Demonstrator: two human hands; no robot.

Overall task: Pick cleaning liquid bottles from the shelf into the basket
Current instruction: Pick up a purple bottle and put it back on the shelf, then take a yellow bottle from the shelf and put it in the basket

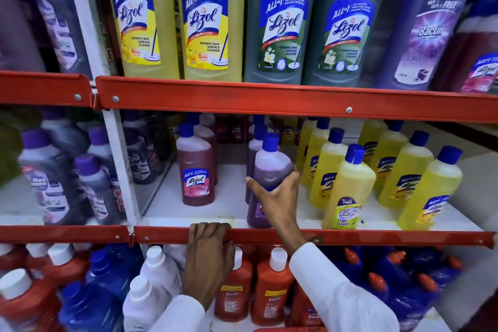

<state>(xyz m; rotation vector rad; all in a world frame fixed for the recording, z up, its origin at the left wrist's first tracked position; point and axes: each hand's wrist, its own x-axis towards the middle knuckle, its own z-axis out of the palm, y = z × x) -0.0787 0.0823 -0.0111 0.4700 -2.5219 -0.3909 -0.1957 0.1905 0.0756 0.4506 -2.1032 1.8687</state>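
A purple cleaning liquid bottle (270, 162) with a blue cap stands upright at the front of the middle shelf (210, 207). My right hand (277, 197) is wrapped around its body, thumb on the left side and fingers on the right. My left hand (207, 256) grips the red front rail (350, 236) of that shelf, fingers curled over its top edge. A red bottle (196, 172) stands to the left of the purple one, and several yellow bottles (347, 186) crowd the right side. No basket is in view.
The top shelf holds large yellow (140, 16) and green (280, 21) bottles plus a purple one (428, 24). Below the rail stand orange bottles (272, 286), white ones (156, 275) and blue ones (390, 269). A white upright post (118, 148) divides off the blurred left bay.
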